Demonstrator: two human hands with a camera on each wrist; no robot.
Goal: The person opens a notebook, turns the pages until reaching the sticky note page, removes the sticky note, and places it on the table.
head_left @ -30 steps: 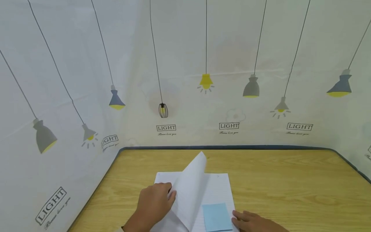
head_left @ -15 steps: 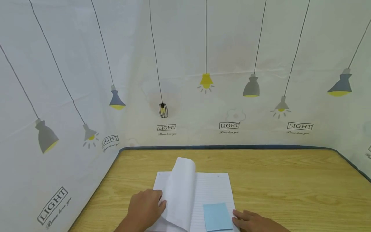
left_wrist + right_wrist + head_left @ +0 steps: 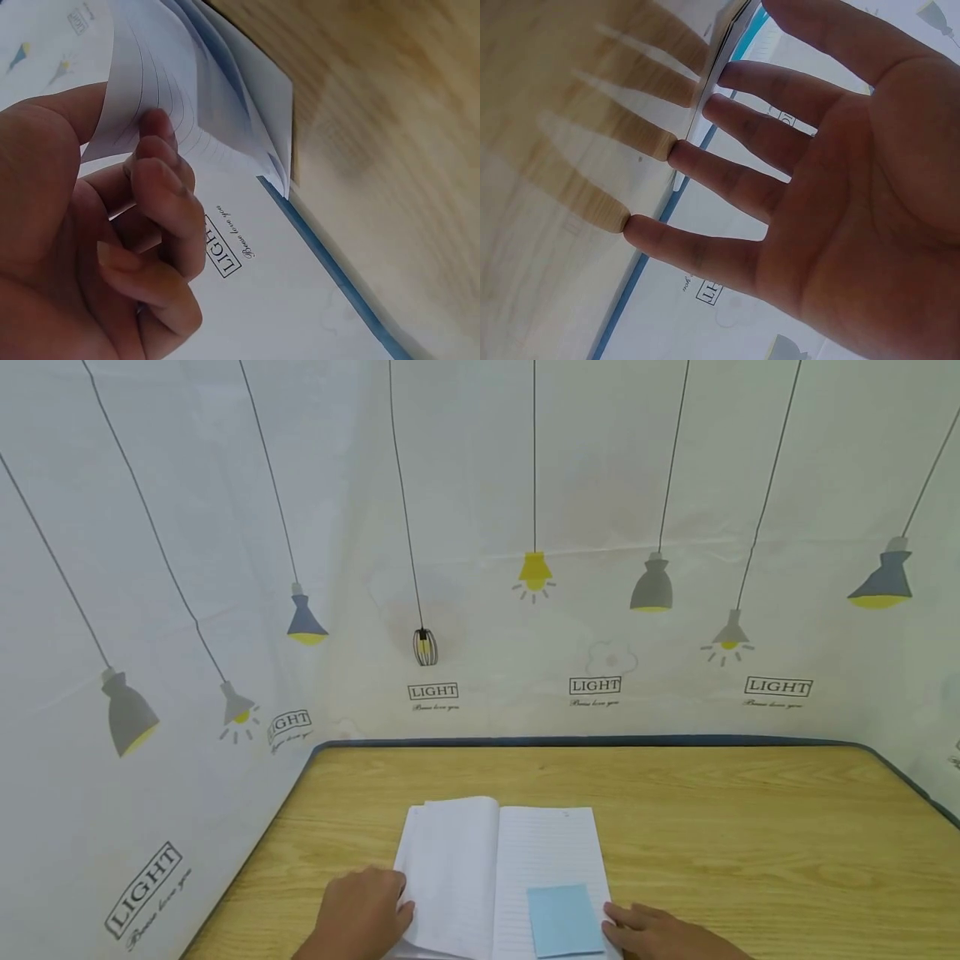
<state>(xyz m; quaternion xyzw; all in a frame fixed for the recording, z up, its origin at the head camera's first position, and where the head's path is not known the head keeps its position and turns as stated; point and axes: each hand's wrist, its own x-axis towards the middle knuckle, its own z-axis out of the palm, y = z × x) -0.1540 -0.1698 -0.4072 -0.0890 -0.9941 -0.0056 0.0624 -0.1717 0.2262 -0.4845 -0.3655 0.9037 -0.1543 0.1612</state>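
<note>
An open notebook (image 3: 543, 843) with lined paper lies on the table in the head view. My left hand (image 3: 363, 910) pinches the left edge of a page (image 3: 456, 868). In the left wrist view this page (image 3: 150, 52) passes between the thumb and the curled fingers (image 3: 161, 187). The page lies over the notebook's left side, slightly bowed near the spine. A light blue sticky note (image 3: 566, 920) is on the lower part of the right page. My right hand (image 3: 667, 933) rests at the notebook's right edge. Its fingers (image 3: 727, 180) are straight, their tips touching the edge and the table.
The wood-grain table (image 3: 735, 827) extends behind and to both sides of the notebook. A dark blue strip (image 3: 585, 741) runs along its far edge. White curtains (image 3: 480, 527) printed with lamps surround it at the back and sides.
My left hand has moved left and toward me, bringing the page from standing upright down onto the left side. More of the right page shows. My right hand has stayed put.
</note>
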